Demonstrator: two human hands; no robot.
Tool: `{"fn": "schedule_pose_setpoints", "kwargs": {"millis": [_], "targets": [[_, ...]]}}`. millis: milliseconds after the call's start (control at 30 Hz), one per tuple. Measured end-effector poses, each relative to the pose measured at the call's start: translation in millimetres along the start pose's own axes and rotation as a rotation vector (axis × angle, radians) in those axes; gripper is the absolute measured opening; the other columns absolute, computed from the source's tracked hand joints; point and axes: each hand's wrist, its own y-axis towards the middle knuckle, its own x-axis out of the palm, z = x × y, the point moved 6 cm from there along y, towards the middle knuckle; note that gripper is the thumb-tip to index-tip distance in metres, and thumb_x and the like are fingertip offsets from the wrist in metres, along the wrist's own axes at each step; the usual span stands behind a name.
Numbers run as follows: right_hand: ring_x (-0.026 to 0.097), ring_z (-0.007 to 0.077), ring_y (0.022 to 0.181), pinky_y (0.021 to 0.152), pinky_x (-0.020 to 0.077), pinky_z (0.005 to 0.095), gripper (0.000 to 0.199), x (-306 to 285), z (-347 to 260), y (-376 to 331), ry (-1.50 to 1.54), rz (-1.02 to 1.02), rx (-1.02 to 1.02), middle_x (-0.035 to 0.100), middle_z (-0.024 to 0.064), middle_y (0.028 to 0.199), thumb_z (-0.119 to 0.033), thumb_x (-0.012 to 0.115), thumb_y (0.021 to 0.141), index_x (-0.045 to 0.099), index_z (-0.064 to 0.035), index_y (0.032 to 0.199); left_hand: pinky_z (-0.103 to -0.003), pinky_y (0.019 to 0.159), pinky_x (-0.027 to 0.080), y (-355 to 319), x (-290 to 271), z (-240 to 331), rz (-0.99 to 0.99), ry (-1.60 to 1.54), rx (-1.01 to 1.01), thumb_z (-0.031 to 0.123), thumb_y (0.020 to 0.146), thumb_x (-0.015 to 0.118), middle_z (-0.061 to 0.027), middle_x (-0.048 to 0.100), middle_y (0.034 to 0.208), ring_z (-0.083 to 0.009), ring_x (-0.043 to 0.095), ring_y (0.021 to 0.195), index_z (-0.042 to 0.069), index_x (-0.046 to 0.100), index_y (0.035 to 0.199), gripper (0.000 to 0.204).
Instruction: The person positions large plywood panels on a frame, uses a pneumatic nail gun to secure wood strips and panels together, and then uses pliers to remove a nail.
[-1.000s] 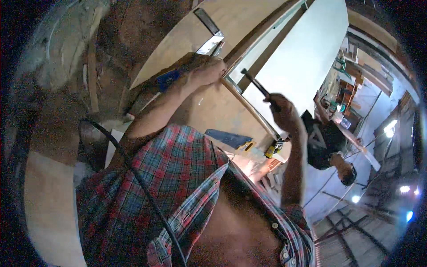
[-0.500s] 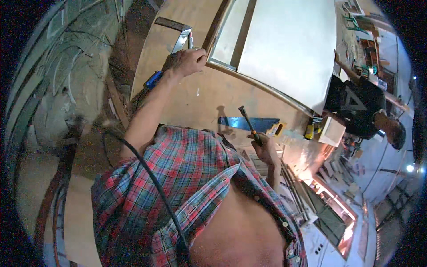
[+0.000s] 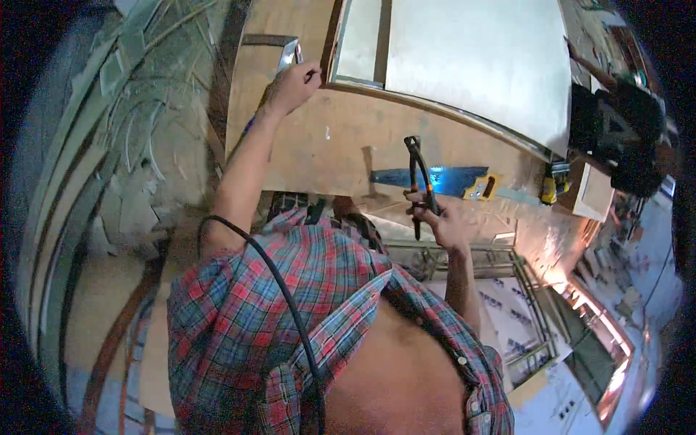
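My right hand (image 3: 439,217) grips a pair of pincers (image 3: 414,165) with dark jaws and black-and-orange handles, which stand apart; the jaws point away from me, over the workbench. My left hand (image 3: 293,87) is at the near left corner of a framed white panel (image 3: 471,69), with its fingers curled together. Whatever they may pinch is hidden. Just beyond that hand lies a carpenter's square (image 3: 270,40), with a slim pen-like object (image 3: 298,55) beside it. A handsaw (image 3: 424,180) with a yellow handle rests on the bench near the pincers.
The plywood bench top (image 3: 290,159) carries a hammer-shaped tool (image 3: 368,170) left of the saw. A yellow-and-black tool (image 3: 549,185) sits by a wooden box (image 3: 591,192) on the right. Another person in black (image 3: 623,130) is at the right. A black cable (image 3: 275,275) crosses my left side.
The pincers have come up and turned, so both handles now show spread. My left hand stays at the panel's corner, its fingers still curled. The whole view has shifted.
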Motion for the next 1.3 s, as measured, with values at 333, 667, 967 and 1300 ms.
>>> {"fn": "schedule_pose_setpoints", "kwargs": {"millis": [333,667,967,1300], "targets": [[0.057,0.0211,0.111,0.094,0.0464,0.0338,0.047,209.1,-63.5,54.9,0.687,-0.169,-0.035,0.056,0.0111,0.126,-0.013,0.052,0.089,0.046,-0.0037,0.134,-0.029,0.075,0.052,-15.3,-29.3,-35.5,-0.269,-0.385,-0.172,0.022,0.093,0.057,-0.0066,0.068,0.101,-0.0142,0.065,0.082,0.001,0.056,0.123,0.037],[0.057,0.0164,0.109,0.090,0.0484,0.0295,0.050,325.8,-121.1,144.9,1.415,0.087,-0.358,0.059,0.0047,0.116,-0.012,0.049,0.093,0.037,-0.0131,0.142,-0.024,0.071,0.050,-10.7,-98.0,-13.4,-0.906,-0.357,-0.314,0.028,0.093,0.057,-0.0056,0.068,0.101,-0.0126,0.063,0.087,0.000,0.059,0.121,0.040],[0.045,0.0071,0.065,0.065,0.0471,0.0262,0.033,336.8,-142.6,182.0,1.553,0.295,-0.496,0.042,-0.0047,0.070,-0.014,0.051,0.092,0.051,-0.0150,0.124,-0.029,0.086,0.048,17.2,-106.3,2.7,-0.919,-0.216,-0.005,0.021,0.094,0.054,-0.0107,0.068,0.103,-0.0155,0.063,0.094,0.000,0.064,0.114,0.031],[0.052,0.0080,0.077,0.068,0.0498,0.0294,0.034,341.2,-161.5,234.8,1.526,0.674,-0.495,0.051,-0.0023,0.087,-0.014,0.050,0.092,0.052,-0.0142,0.126,-0.029,0.089,0.046,73.3,-104.1,-21.9,-1.206,-0.291,0.154,0.014,0.091,0.057,-0.0086,0.066,0.108,-0.0162,0.060,0.099,0.002,0.061,0.118,0.030]]}}
